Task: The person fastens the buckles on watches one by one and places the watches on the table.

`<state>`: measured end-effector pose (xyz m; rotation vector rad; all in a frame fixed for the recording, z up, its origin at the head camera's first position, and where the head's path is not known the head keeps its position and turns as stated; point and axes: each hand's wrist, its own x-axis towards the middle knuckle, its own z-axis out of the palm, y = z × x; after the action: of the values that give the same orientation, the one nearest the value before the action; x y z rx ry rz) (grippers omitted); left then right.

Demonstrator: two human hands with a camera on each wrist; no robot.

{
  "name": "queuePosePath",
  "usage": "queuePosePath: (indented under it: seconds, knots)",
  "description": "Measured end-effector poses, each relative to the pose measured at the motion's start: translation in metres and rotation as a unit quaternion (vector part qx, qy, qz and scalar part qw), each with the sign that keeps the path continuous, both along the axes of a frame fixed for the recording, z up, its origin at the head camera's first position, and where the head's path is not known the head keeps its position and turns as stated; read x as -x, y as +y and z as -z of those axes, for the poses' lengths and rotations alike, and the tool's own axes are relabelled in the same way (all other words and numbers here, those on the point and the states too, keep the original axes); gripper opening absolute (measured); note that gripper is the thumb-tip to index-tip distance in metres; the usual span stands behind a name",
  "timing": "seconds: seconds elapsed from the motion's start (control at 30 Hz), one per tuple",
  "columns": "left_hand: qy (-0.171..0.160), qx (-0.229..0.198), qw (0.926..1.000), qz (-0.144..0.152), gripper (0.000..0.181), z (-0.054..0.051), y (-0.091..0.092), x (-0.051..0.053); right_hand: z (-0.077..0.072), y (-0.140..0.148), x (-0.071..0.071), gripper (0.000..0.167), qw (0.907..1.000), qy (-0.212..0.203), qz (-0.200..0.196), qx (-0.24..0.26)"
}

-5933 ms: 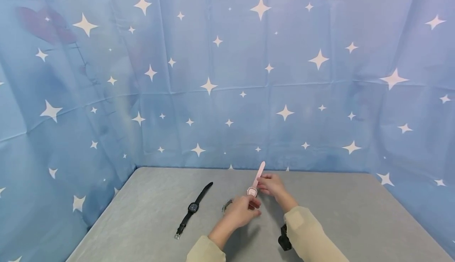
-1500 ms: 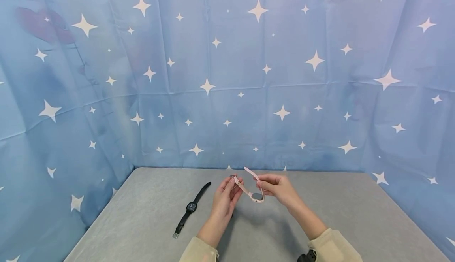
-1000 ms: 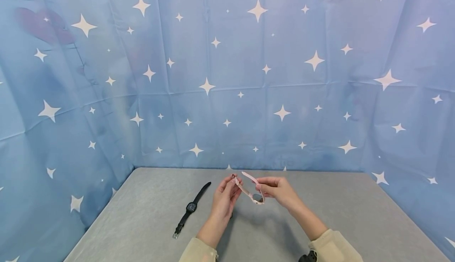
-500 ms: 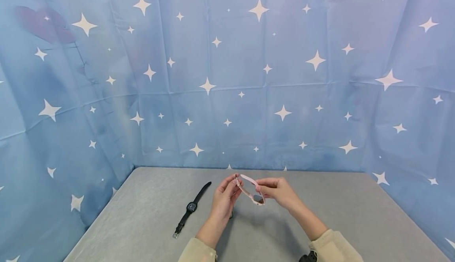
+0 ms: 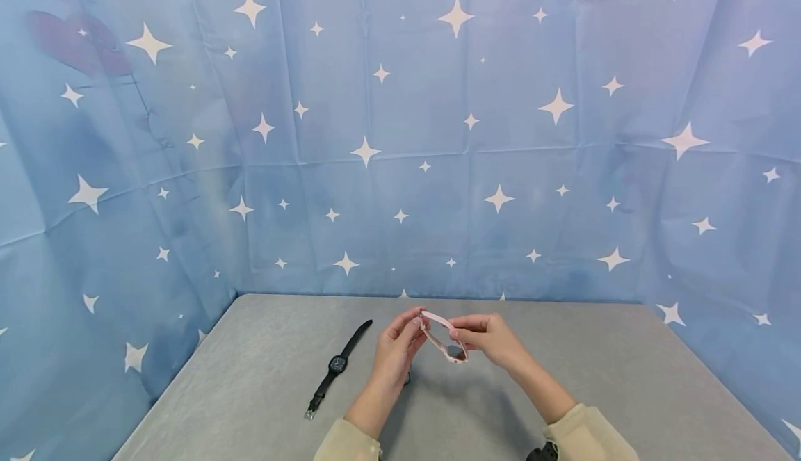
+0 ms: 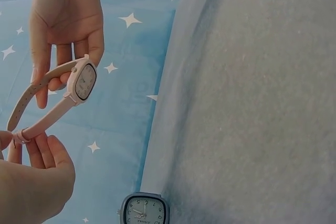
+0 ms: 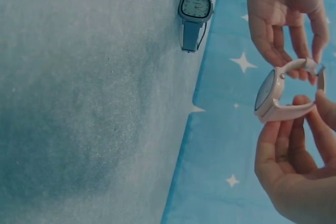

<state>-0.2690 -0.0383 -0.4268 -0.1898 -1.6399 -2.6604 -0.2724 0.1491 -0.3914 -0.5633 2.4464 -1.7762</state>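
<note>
A pink wristwatch (image 5: 455, 354) is held above the table between both hands, its strap bent into a loop. My left hand (image 5: 393, 350) pinches the buckle end; the small metal buckle (image 7: 319, 69) shows in the right wrist view. With thumb and fingers, my right hand (image 5: 491, 339) grips the other strap half. That half's holed tip lies at the buckle beside my left fingers; whether it is through the buckle I cannot tell. In the left wrist view the watch face (image 6: 85, 82) points away from the loop.
On the grey table (image 5: 263, 350), a black wristwatch (image 5: 338, 365) lies stretched out left of the hands. A grey-green watch (image 7: 195, 7) stands behind my left forearm, mostly hidden in the head view. A starry blue cloth (image 5: 400, 134) hangs behind. A black device (image 5: 543, 451) sits at the right sleeve.
Earlier the pink watch was straight and lower, near the table; then it was lifted and turned. Over the last second its free strap tip has moved left to the buckle, narrowing the loop's gap.
</note>
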Motion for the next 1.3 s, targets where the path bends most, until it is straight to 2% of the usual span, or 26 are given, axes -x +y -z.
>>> queuePosePath:
  seconds: [0.37,0.73,0.87,0.97,1.03,1.17,1.2,1.23,1.3]
  knots:
    - [0.048,0.083,0.9953,-0.014,0.028,0.001,0.005,0.001,-0.001,0.0,-0.002,0.033,0.9999,0.002,-0.007,-0.008]
    - [0.088,0.154,0.9826,-0.054,0.024,0.002,0.008,0.001,0.001,0.002,-0.002,0.033,0.9993,-0.003,-0.034,-0.01]
    - [0.094,0.193,0.9744,-0.067,0.023,0.0,0.009,-0.001,-0.001,0.0,-0.002,0.03,0.9991,0.028,-0.028,-0.017]
    - [0.094,0.224,0.9672,-0.074,0.021,-0.002,0.009,-0.004,-0.005,-0.004,-0.003,0.026,0.997,0.068,0.0,-0.036]
    - [0.105,0.24,0.962,-0.078,0.019,-0.008,0.009,-0.01,-0.009,-0.008,-0.004,0.024,0.9938,0.094,0.024,-0.055]
    - [0.13,0.273,0.9497,-0.082,0.016,-0.022,0.01,-0.022,-0.013,-0.016,-0.006,0.018,0.9827,0.143,0.059,-0.102]
    - [0.138,0.285,0.9447,-0.085,0.015,-0.025,0.011,-0.025,-0.014,-0.018,-0.007,0.017,0.9785,0.158,0.066,-0.115]
    - [0.143,0.296,0.9405,-0.087,0.015,-0.026,0.011,-0.027,-0.013,-0.019,-0.007,0.017,0.9745,0.171,0.071,-0.127]
    - [0.154,0.314,0.9323,-0.091,0.016,-0.019,0.013,-0.024,-0.012,-0.021,-0.007,0.018,0.9647,0.196,0.08,-0.156]
